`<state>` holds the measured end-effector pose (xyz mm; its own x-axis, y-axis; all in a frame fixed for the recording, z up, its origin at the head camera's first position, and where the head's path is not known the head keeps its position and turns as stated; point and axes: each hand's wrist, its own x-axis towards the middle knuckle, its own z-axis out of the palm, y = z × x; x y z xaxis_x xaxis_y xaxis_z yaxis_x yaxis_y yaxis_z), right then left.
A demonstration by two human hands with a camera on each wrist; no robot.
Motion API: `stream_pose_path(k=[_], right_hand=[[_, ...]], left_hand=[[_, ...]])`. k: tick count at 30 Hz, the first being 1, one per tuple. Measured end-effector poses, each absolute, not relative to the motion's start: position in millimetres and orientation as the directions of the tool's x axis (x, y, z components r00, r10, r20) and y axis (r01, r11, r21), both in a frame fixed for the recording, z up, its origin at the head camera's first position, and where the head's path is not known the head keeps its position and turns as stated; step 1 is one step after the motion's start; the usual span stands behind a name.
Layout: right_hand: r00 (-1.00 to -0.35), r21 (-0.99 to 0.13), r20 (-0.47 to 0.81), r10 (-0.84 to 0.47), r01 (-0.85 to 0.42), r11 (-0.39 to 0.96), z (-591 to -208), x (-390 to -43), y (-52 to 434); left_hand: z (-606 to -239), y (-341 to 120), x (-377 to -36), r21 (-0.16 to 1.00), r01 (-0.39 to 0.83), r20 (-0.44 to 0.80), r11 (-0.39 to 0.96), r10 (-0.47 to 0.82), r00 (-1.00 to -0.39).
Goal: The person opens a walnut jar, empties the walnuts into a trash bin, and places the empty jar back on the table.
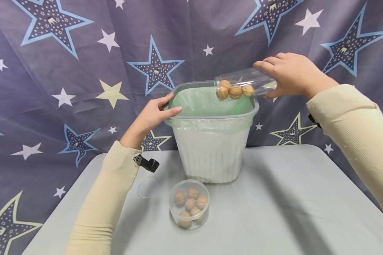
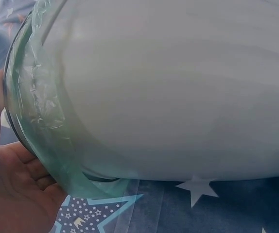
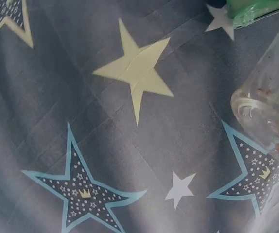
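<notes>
Right hand point(image 1: 293, 75) gripping jar point(image 1: 242, 85), tipping walnuts point(image 1: 234, 91) over bin point(image 1: 210, 141) at desk's far edge; left hand point(image 1: 153, 115) clasping bin rim. Pouring step; next calls for steeper tilt.

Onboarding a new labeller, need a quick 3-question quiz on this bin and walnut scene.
1. True or false: the right hand holds a clear jar tipped on its side over the bin.
2. What does the left hand grip? A) the loose lid B) the rim of the bin C) the upright jar
3. Fill in: the second jar of walnuts stands on the table, in front of the ____.

Key
1. True; walnuts sit at its mouth.
2. B; the lid lies apart on the table.
3. bin
</notes>
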<state>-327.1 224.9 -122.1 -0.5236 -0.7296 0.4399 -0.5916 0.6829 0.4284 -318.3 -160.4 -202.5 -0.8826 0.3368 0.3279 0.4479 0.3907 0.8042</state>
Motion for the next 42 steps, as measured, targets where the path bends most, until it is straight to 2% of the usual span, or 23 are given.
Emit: stream_pose_path(k=[4, 13, 21, 42], right_hand=[[-0.545, 0.399, 0.416, -0.728, -0.61, 0.684, -121.9, -326.9, 222.7], [-0.481, 0.449, 0.471, -0.74, -0.591, 0.67, -122.5, -328.5, 224.9], [-0.512, 0.424, 0.456, -0.728, -0.594, 0.683, -122.4, -326.3, 226.2], [-0.497, 0.4, 0.484, -0.721, -0.607, 0.687, -121.4, -326.4, 231.7]], left_hand=[[-202.7, -160.7, -318.6, 0.798, 0.45, 0.325, 0.401, 0.342, -0.882], [-204.0, -161.4, -318.6, 0.803, 0.442, 0.321, 0.4, 0.335, -0.886], [-203.1, -161.2, -318.5, 0.803, 0.446, 0.325, 0.397, 0.335, -0.884], [-201.2, -160.0, -316.6, 0.795, 0.453, 0.329, 0.404, 0.34, -0.881]])
